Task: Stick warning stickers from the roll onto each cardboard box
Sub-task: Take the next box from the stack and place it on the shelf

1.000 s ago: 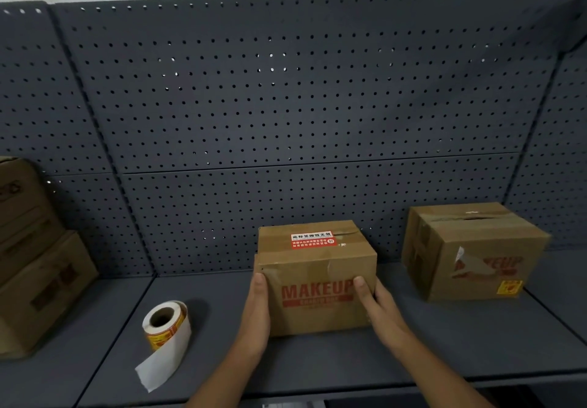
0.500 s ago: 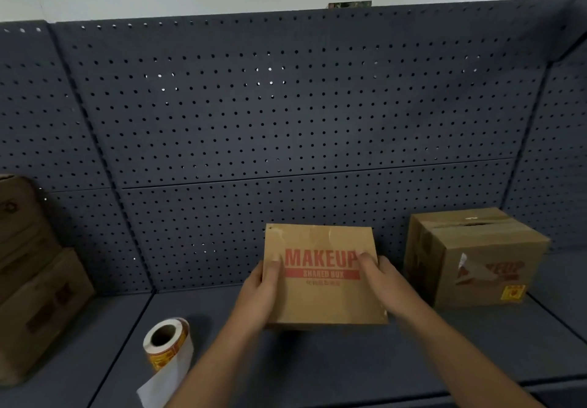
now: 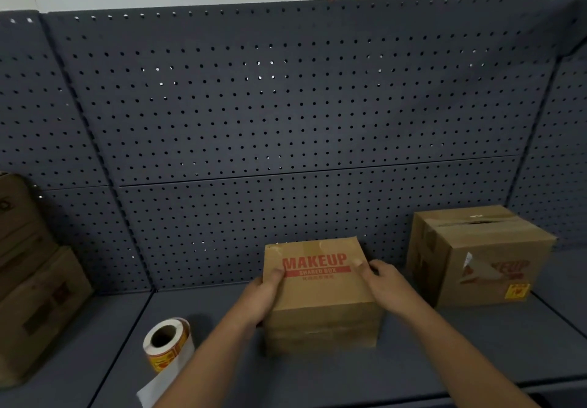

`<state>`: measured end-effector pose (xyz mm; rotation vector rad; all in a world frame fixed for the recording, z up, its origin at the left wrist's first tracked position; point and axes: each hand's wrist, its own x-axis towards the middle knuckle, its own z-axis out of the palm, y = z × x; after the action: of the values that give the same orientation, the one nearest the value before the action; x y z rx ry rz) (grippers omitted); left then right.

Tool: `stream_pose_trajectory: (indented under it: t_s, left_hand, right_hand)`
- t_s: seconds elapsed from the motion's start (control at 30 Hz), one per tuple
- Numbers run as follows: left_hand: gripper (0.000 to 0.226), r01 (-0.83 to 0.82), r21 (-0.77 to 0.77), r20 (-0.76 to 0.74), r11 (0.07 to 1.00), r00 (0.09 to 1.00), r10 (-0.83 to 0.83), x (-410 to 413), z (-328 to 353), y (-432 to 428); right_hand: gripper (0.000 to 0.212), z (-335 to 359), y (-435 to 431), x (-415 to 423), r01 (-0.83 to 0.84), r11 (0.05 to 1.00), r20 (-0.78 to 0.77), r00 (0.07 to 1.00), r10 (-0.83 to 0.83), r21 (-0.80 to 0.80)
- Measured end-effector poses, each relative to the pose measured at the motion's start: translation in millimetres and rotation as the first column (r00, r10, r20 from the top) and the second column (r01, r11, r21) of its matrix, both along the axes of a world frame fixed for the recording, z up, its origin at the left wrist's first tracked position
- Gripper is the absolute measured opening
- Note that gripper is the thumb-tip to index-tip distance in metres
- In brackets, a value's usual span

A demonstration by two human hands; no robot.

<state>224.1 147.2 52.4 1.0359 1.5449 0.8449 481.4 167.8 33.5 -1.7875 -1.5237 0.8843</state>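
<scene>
- Left hand (image 3: 265,296) and right hand (image 3: 386,283) clasp the brown cardboard MAKEUP box (image 3: 320,299), thumbs on top.
- Set it flat before reaching for the yellow sticker roll (image 3: 166,341).

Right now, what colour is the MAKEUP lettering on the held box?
Red lettering on the brown box; clearest in head view.
</scene>
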Motion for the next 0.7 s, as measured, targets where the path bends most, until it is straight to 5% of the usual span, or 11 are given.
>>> stream_pose_trajectory:
  t_s: [0.2, 0.4, 0.57, 0.7]
  left_hand:
    - [0.043, -0.083, 0.207, -0.092, 0.975, 0.990, 0.104, 3.8, -12.9, 14.3]
    - [0.044, 0.021, 0.288, -0.457, 0.957, 0.882, 0.118, 1.1, -18.6, 12.1]
    - [0.054, 0.123, 0.479, -0.546, 0.869, 0.817, 0.185, -8.9, -6.3, 5.9]
    - [0.046, 0.229, 0.597, -0.613, 0.769, 0.749, 0.252, -14.9, 10.4, -6.2]
  right_hand:
    - [0.049, 1.8, 4.0, 0.3, -0.021, 1.000, -0.003, 1.000, 0.021, -0.006]
    - [0.044, 2.3, -1.1, -5.4, 0.062, 0.997, 0.037, 0.997, -0.064, 0.040]
    - [0.012, 11.0, -12.9, -8.1, 0.089, 0.945, 0.137, 0.981, -0.138, 0.314]
    - [0.015, 19.2, -21.2, -8.5, -0.020, 0.895, 0.241, 0.965, -0.099, 0.446]
